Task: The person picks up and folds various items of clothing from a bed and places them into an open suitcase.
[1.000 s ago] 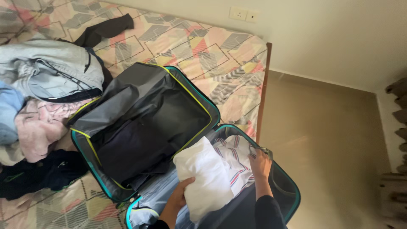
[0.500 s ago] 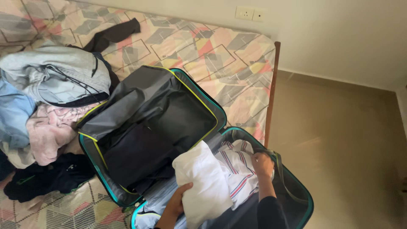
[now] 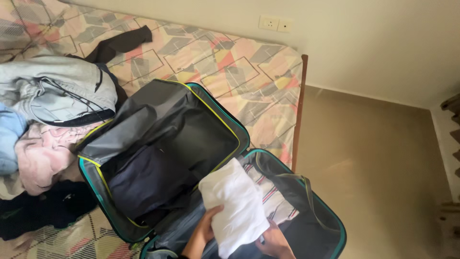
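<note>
At the bottom middle of the frame, the left hand (image 3: pixel 203 232) and the right hand (image 3: pixel 275 242) both hold a folded white cloth (image 3: pixel 237 206), fingers closed on its edges. It sits over striped clothes (image 3: pixel 273 196), maybe touching them, inside the open suitcase (image 3: pixel 239 132) on the bed (image 3: pixel 230 67). A clothes pile (image 3: pixel 52 120) lies at the left.

- From my remote seat I see no package, printed label, sign or screen anywhere in this view.
- I find no tag or sticker on the bed, the wall or the floor.
</note>
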